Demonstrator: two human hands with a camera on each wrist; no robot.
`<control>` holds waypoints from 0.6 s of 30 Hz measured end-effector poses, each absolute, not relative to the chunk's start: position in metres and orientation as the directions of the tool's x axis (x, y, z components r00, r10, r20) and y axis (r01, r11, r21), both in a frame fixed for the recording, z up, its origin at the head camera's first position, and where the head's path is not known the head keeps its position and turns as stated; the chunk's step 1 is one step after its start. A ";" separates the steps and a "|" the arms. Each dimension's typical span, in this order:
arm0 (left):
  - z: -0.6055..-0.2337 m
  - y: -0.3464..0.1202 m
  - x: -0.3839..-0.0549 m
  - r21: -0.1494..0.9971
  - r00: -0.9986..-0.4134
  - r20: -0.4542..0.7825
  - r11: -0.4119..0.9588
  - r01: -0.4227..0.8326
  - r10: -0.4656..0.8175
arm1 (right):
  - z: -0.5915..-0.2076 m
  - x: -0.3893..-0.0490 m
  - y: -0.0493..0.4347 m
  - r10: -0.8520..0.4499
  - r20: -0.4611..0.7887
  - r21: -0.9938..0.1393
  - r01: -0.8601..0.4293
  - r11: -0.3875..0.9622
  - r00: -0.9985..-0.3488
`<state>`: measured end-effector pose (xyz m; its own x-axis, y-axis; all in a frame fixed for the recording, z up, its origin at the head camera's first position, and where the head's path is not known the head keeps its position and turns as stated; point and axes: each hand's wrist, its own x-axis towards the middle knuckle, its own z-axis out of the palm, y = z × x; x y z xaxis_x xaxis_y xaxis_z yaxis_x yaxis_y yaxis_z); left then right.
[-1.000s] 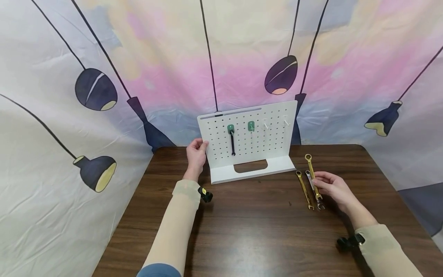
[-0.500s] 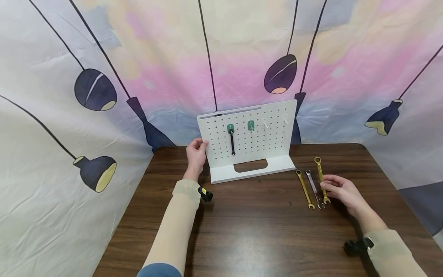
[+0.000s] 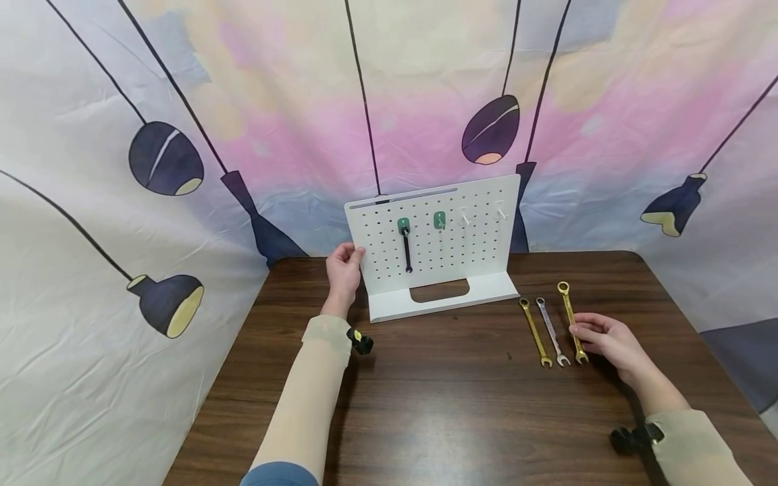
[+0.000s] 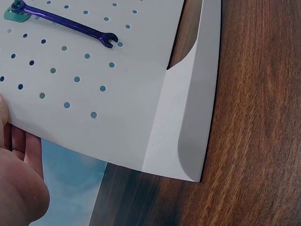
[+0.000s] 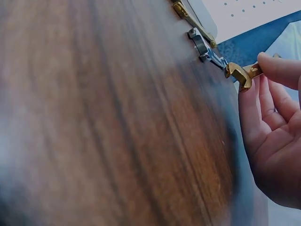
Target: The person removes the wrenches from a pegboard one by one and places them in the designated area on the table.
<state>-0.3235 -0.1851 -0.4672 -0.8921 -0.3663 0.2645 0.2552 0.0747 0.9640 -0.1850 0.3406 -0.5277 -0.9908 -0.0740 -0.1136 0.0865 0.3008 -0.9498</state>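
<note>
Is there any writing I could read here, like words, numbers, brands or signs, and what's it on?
None can be read.
Gold wrench in the right hand, silver wrench: any markings are too small or blurred.
Yellow patch on the left wrist's black camera: too small to read.

Can't see full gold wrench (image 5: 238, 76) behind right hand (image 5: 276, 136), right wrist view's upper right. Getting bench (image 5: 94, 117) blurred at left there.

Two gold wrenches (image 3: 569, 312), one silver wrench (image 3: 552, 331), one purple wrench (image 3: 407, 251), one pegboard (image 3: 434, 253), apparently four hooks (image 3: 439, 220)
</note>
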 end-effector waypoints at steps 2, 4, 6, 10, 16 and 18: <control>-0.467 -0.185 -0.323 0.964 -0.893 0.265 0.074 0.256 -0.365 | -0.529 -0.184 0.341 -0.070 -0.124 -0.944 0.096 0.316 -0.990; -0.468 -0.186 -0.323 0.965 -0.893 0.262 0.072 0.254 -0.366 | -0.530 -0.184 0.340 -0.068 -0.131 -0.938 0.101 0.331 -0.989; -0.468 -0.186 -0.323 0.967 -0.895 0.254 0.068 0.247 -0.367 | -0.531 -0.183 0.340 -0.064 -0.130 -0.934 0.101 0.343 -0.989; -0.468 -0.186 -0.324 0.968 -0.894 0.250 0.072 0.241 -0.372 | -0.531 -0.183 0.339 -0.065 -0.116 -0.927 0.085 0.366 -0.991; -0.468 -0.186 -0.324 0.966 -0.893 0.257 0.072 0.248 -0.370 | -0.531 -0.181 0.335 -0.045 -0.078 -0.915 0.053 0.399 -0.996; -0.469 -0.186 -0.324 0.966 -0.893 0.257 0.071 0.249 -0.369 | -0.531 -0.181 0.334 -0.028 -0.072 -0.908 0.054 0.414 -0.997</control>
